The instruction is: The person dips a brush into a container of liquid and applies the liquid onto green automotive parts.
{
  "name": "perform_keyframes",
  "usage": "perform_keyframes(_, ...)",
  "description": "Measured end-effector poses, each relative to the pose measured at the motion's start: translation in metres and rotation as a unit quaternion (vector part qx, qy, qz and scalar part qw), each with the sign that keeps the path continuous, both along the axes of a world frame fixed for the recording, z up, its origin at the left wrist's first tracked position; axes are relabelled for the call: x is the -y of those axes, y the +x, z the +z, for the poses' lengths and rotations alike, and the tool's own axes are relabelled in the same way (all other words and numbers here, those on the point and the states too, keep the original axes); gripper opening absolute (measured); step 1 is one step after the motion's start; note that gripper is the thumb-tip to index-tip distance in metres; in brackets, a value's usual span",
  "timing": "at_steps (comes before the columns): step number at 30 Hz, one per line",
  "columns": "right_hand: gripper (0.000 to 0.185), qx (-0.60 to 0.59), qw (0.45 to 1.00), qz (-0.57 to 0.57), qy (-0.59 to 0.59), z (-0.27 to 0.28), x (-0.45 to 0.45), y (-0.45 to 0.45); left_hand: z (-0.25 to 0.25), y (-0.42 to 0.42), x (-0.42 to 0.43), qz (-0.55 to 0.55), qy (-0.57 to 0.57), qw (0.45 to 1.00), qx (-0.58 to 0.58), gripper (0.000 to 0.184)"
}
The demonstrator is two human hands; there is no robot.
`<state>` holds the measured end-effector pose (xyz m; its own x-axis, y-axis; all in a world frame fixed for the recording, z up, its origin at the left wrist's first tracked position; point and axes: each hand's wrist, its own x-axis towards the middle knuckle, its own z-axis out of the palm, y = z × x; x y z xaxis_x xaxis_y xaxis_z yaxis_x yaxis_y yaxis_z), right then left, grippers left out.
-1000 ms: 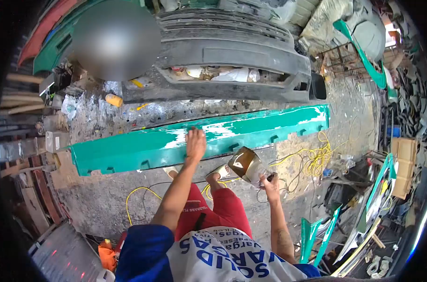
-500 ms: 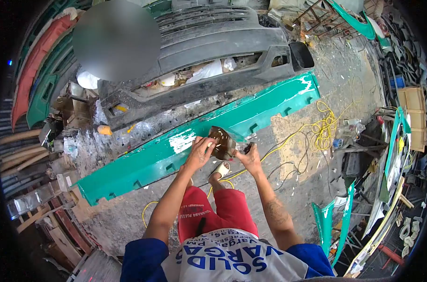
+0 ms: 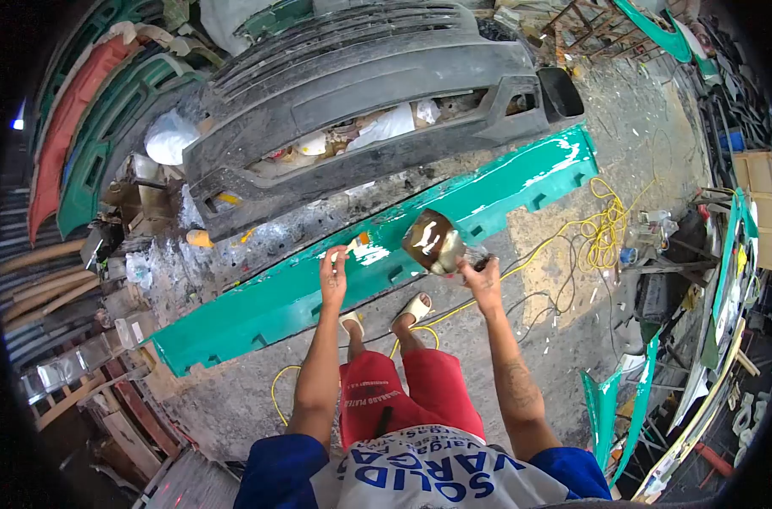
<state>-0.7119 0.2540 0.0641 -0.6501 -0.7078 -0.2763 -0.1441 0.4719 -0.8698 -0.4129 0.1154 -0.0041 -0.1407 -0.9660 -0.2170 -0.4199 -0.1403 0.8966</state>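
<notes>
Holding a brush (image 3: 362, 239), the left hand (image 3: 332, 273) extends beyond the "SOLID" shirt (image 3: 420, 489).

The single head-worn camera looks forward and steeply down from above the wearer's white fabric shirt with blue sleeves (image 3: 420, 479), which fills the bottom middle at closest range, with the red cloth shorts (image 3: 441, 386) just beyond it. The bare left hand (image 3: 333, 280) and bare right hand (image 3: 485, 284) lie at middle range near the centre, over the long green-painted panel (image 3: 390, 233) that crosses the view diagonally. The wide, strongly curved field, bounded by dark rounded corners, extends forward to the large dark-grey ribbed vehicle bumper (image 3: 360, 93) in the upper part.
</notes>
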Motion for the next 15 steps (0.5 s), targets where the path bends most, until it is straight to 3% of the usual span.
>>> perform_keyframes(4,0.042,0.106,0.993,-0.045,-0.003,0.03,-0.014,-0.014,-0.004,0.07,-0.016,0.057,-0.082,0.993,0.057,0.018)
perform_keyframes(6,0.042,0.153,0.986,-0.061,0.021,0.033,-0.031,-0.027,0.002,0.113,-0.016,0.048,-0.157,0.974,0.155,0.016)
perform_keyframes(7,0.043,0.151,0.987,-0.058,0.028,0.038,-0.043,-0.033,0.011,0.122,-0.008,0.043,-0.161,0.973,0.16,0.016)
perform_keyframes(9,0.05,0.184,0.976,-0.113,-0.012,0.047,-0.062,-0.037,0.032,0.129,0.002,-0.006,-0.104,0.955,0.276,0.015)
perform_keyframes(11,0.051,0.199,0.971,-0.135,-0.017,0.051,-0.084,-0.043,0.039,0.092,0.02,-0.079,-0.174,0.949,0.25,0.013)
perform_keyframes(13,0.053,0.205,0.965,-0.164,-0.026,0.059,-0.103,-0.046,0.033,0.047,0.037,-0.205,-0.145,0.925,0.287,0.014)
perform_keyframes(15,0.056,0.181,0.964,-0.194,-0.019,0.067,-0.126,-0.047,0.037,-0.017,0.048,-0.257,-0.109,0.915,0.291,0.017)
